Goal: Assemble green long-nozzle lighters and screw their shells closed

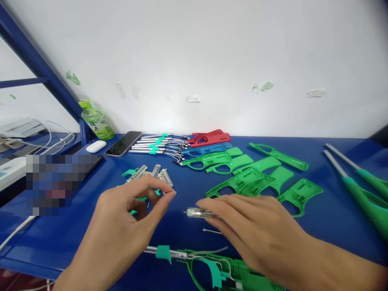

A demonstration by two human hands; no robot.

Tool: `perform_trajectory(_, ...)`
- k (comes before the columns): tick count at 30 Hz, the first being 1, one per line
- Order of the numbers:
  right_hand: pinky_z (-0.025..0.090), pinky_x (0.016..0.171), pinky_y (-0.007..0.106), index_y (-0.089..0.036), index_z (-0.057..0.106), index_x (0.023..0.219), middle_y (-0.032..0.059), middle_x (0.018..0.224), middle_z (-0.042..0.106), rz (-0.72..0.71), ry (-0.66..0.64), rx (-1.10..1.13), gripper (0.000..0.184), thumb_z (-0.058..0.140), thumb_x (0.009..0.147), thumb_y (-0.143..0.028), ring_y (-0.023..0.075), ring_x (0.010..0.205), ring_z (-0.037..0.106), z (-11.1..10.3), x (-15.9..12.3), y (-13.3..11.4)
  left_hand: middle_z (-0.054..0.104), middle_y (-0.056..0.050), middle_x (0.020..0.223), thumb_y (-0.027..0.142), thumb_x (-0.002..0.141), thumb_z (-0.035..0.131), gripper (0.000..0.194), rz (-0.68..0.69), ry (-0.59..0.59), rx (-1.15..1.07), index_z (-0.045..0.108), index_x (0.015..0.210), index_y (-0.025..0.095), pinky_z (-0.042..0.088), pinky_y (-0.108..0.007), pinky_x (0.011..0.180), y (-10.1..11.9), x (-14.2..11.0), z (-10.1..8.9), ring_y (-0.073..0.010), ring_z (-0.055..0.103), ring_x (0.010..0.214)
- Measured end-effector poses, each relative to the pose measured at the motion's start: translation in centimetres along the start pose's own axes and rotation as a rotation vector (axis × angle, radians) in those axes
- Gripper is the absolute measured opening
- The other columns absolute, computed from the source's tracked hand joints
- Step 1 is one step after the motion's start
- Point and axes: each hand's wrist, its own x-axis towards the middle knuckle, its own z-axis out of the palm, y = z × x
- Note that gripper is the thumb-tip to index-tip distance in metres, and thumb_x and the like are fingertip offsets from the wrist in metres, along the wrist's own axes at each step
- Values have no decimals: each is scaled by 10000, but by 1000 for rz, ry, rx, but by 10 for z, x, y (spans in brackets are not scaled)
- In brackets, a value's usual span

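My right hand point(254, 226) grips a clear lighter fuel tank point(198, 213), its thin metal nozzle pointing left. Just left of that nozzle, my left hand point(121, 226) pinches thumb and index finger together; anything between the tips is too small to make out. Below both hands lies an open green lighter shell half point(257, 279) with a metal tube point(178, 254), a teal trigger point(214, 273) and loose wires. A thin metal pin point(212, 231) rests on the table under the right hand. Behind my left hand are more clear tanks point(165, 178) and teal pieces point(129, 172), partly hidden.
Metal tubes with wires point(148, 146) lie in a row at the back. Red shells point(210, 138), a blue shell point(206, 150) and several green shells point(251, 182) spread rightward. Long-nosed green lighters point(360, 194) sit far right. A phone point(124, 143), white case point(96, 146) and bottle point(97, 123) stand left.
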Motion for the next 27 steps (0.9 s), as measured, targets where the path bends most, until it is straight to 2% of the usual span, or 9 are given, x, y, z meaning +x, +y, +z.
perform_trajectory(3,552,624,300,-116,600,1353,27,994,798,-81,61,-12,275,526,1092,-160,154,801,765,1,-5,0,651,67,579,395,917,727,132,-77,-22,-192,774,968,282,421,-161,385,9,-3,11,-105,593,442)
perform_trajectory(6,562,630,295,-120,637,1301,34,989,799,-90,89,-39,250,516,1084,-151,155,792,766,-3,-12,3,722,31,696,306,933,665,159,-31,-24,-257,807,994,270,494,-164,437,11,-5,17,-96,625,479)
perform_trajectory(8,537,598,300,-151,635,1288,22,1004,799,-36,113,-52,232,520,1088,-176,152,785,765,-5,-17,6,735,30,725,265,940,634,187,29,8,-261,819,926,288,517,-155,483,11,-7,19,-87,644,514)
perform_trajectory(10,506,576,298,-186,630,1277,4,999,796,41,132,-38,209,532,1094,-208,143,779,760,-6,-21,10,714,53,659,256,951,635,193,33,19,-267,817,926,314,504,-141,485,12,-9,22,-85,652,522)
perform_trajectory(14,481,591,268,-209,628,1266,-15,956,771,126,134,53,196,540,1092,-220,120,755,735,-5,-23,15,689,69,545,340,954,692,127,-97,-23,-342,814,942,308,408,-158,380,19,-18,30,-98,615,429)
perform_trajectory(16,471,588,260,-204,632,1263,-20,903,750,142,129,81,201,525,1093,-219,114,712,710,-5,-22,13,705,58,547,364,959,692,143,-157,-47,-411,819,940,298,448,-183,396,23,-23,36,-124,656,444)
perform_trajectory(18,474,594,255,-205,642,1256,-25,871,745,154,124,96,215,497,1098,-223,111,691,704,-5,-22,9,759,41,637,348,964,678,152,-165,-38,-457,820,930,305,530,-205,457,24,-27,41,-152,728,533)
perform_trajectory(22,510,654,244,-220,657,1260,-27,919,799,152,180,60,245,459,1118,-238,104,748,759,-6,-23,1,807,47,956,245,930,694,192,1,96,-426,816,840,363,569,-201,527,20,-31,48,-119,740,642)
perform_trajectory(27,505,627,234,-221,652,1262,-57,894,795,124,160,94,256,430,1148,-275,72,716,761,-6,-25,1,746,77,911,141,958,676,288,156,117,-482,811,956,395,553,-155,509,15,-34,53,-53,674,562)
